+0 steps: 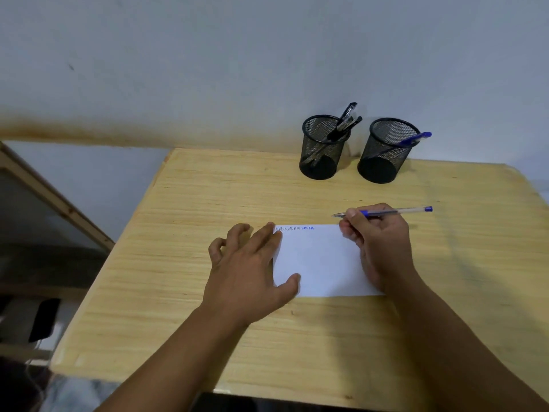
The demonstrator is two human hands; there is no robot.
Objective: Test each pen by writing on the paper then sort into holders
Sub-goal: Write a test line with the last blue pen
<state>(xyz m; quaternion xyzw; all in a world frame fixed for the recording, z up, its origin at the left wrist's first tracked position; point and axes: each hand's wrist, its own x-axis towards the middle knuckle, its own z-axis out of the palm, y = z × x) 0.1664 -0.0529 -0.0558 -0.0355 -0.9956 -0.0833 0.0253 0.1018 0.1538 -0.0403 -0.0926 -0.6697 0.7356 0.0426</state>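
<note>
A white sheet of paper [319,260] lies on the wooden table [208,203], with a short row of black and blue scribbles along its top edge. My left hand [249,263] rests flat on the paper's left edge, fingers spread. My right hand [378,242] holds a blue pen [398,212] nearly level above the paper's top right corner, its tip pointing left just off the sheet. Two black mesh holders stand at the back: the left holder [322,150] has black pens [346,120] in it, the right holder [384,153] has one blue pen [414,138].
A pale wall rises right behind the holders. Left of the table stands a slanted wooden frame [56,200], with dark objects on the floor below it. The table's left and near edges are close to my forearms.
</note>
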